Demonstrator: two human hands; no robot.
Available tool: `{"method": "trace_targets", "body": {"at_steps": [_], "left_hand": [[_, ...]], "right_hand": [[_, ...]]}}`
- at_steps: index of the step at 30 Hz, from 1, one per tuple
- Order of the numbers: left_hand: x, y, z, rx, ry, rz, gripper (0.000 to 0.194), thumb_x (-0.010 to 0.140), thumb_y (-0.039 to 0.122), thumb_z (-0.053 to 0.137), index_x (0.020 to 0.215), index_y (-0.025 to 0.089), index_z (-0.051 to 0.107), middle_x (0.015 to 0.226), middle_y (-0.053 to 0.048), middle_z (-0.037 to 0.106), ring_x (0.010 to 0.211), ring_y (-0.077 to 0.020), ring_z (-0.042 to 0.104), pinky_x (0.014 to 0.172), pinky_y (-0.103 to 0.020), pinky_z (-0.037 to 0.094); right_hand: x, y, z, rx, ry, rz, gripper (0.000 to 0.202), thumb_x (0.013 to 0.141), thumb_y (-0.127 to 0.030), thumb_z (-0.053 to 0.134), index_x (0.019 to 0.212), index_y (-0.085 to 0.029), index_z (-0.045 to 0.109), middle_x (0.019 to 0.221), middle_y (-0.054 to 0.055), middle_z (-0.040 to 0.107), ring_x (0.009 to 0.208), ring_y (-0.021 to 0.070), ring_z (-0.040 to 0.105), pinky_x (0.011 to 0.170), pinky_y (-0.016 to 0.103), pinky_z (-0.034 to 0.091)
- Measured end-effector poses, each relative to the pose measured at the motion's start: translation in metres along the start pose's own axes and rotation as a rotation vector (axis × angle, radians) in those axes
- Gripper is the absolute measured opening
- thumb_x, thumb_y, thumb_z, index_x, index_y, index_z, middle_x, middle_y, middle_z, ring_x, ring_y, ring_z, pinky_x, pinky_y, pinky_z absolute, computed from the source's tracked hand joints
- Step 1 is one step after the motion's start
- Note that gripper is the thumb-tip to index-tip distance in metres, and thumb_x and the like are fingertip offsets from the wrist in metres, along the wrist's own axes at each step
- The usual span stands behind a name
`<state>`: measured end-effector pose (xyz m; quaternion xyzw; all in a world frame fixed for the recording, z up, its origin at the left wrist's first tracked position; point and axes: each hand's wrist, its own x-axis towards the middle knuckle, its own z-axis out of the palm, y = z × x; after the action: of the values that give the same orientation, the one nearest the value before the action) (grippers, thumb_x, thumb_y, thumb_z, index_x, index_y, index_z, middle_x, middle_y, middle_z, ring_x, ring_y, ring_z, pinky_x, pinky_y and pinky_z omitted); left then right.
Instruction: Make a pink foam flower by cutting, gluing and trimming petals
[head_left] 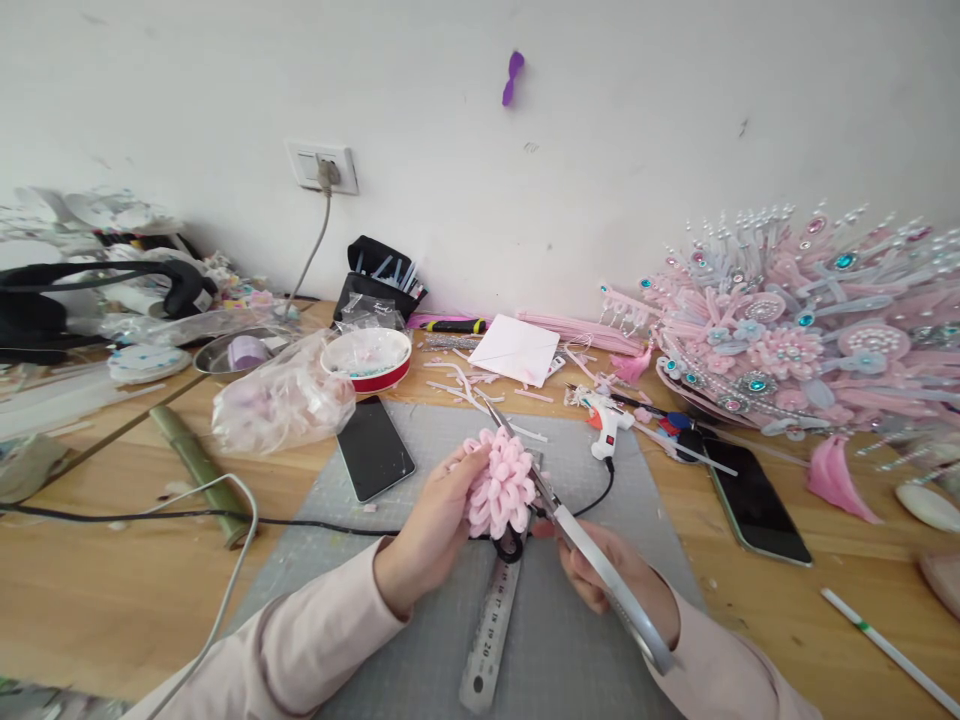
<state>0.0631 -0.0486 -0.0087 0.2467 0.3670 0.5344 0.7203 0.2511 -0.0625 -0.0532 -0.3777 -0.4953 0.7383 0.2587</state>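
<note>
A fluffy pink flower of looped pipe cleaner (499, 485) is pinched in my left hand (439, 515), fingers closed on its left side. My right hand (636, 572) is wrapped round a pair of scissors (596, 560) with pale grey handles. Their blades reach up along the flower's right edge, and the tips show just above it. Whether they touch the petals I cannot tell. Just below the flower is a black loop (508, 546), like a hair tie. Under both hands a steel ruler (489, 640) lies on the grey cutting mat (405, 640).
A phone (375, 450) lies left on the mat, another phone (757, 500) at the right. Behind are a glue gun (606, 428), a red-and-white bowl (367, 378) and a plastic bag (281, 395). A large beaded pink headdress (787, 330) fills the right. Cables cross the left side.
</note>
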Motion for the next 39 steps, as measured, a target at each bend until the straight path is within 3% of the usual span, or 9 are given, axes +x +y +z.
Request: {"method": "trace_targets", "body": {"at_steps": [7,14,39], "left_hand": [[-0.002,0.002,0.002,-0.012,0.003,0.007,0.017,0.078,0.031,0.057,0.081,0.014,0.060,0.074,-0.003,0.069,0.061,-0.0105,0.063,0.055,-0.018,0.048],[-0.001,0.002,0.002,0.056,0.032,0.027,0.018,0.078,0.032,0.057,0.081,0.014,0.057,0.075,-0.004,0.068,0.064,-0.0147,0.064,0.059,-0.023,0.049],[-0.003,0.003,0.001,0.112,0.025,0.086,0.017,0.079,0.033,0.056,0.081,0.016,0.056,0.074,-0.002,0.067,0.063,-0.0124,0.062,0.059,-0.021,0.048]], "right_hand": [[-0.002,-0.007,0.000,-0.023,-0.005,0.036,0.075,0.051,-0.067,0.067,0.101,-0.013,0.055,0.054,-0.010,0.036,0.036,0.0003,0.022,0.033,0.018,0.015],[-0.004,-0.016,0.000,0.007,-0.032,-0.003,0.072,0.049,-0.065,0.069,0.097,-0.012,0.058,0.052,-0.010,0.034,0.037,0.0004,0.021,0.034,0.017,0.014],[-0.003,-0.014,-0.003,0.075,-0.128,-0.083,0.066,0.056,-0.060,0.070,0.102,-0.014,0.060,0.054,-0.009,0.029,0.040,0.0011,0.018,0.035,0.016,0.013]]}}
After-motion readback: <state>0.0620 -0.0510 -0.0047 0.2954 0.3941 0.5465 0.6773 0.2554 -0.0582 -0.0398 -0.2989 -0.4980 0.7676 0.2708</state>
